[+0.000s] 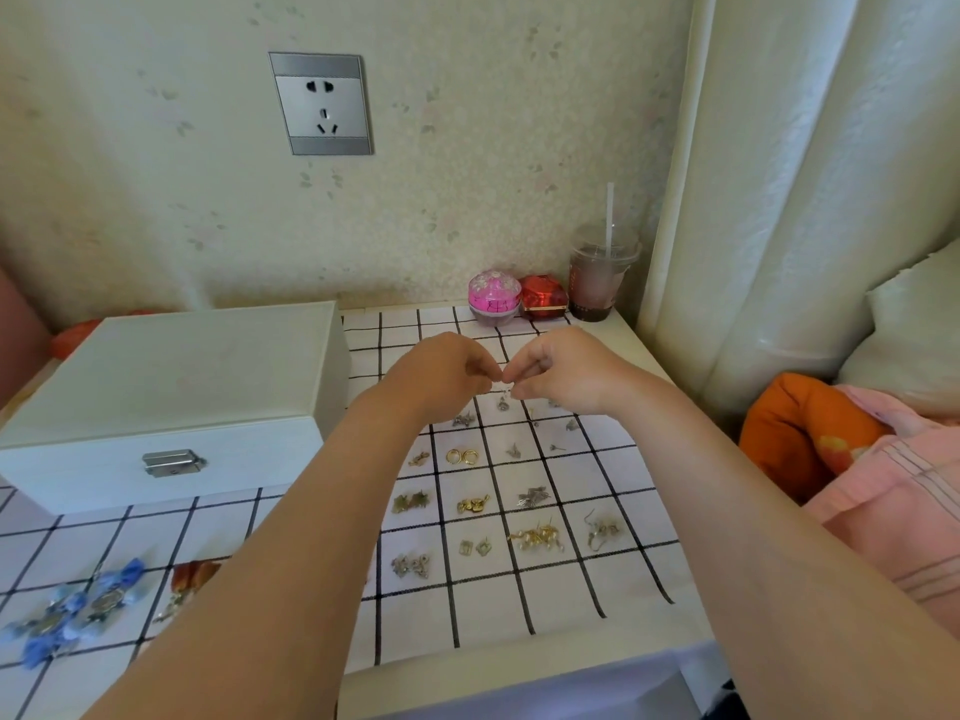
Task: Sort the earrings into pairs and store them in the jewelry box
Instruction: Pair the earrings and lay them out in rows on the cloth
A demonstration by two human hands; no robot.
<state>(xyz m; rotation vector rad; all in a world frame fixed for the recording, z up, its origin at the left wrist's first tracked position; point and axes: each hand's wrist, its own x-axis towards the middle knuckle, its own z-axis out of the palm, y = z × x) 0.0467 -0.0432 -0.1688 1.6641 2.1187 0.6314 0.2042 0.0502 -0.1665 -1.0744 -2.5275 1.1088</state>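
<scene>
I am holding my left hand (pixel 447 368) and right hand (pixel 563 368) together above the worktop (pixel 467 683). The fingers are curling in and the fingertips are meeting, pinching a tiny silver piece (pixel 503 390) too small to make out. Beneath them, earrings (pixel 535 537) are lying grouped in the squares of the checked cloth (pixel 493 600), gold hoops (pixel 462 456) among them. The white jewelry box (pixel 171 387) is sitting closed and latched on the left, just beside my left forearm.
</scene>
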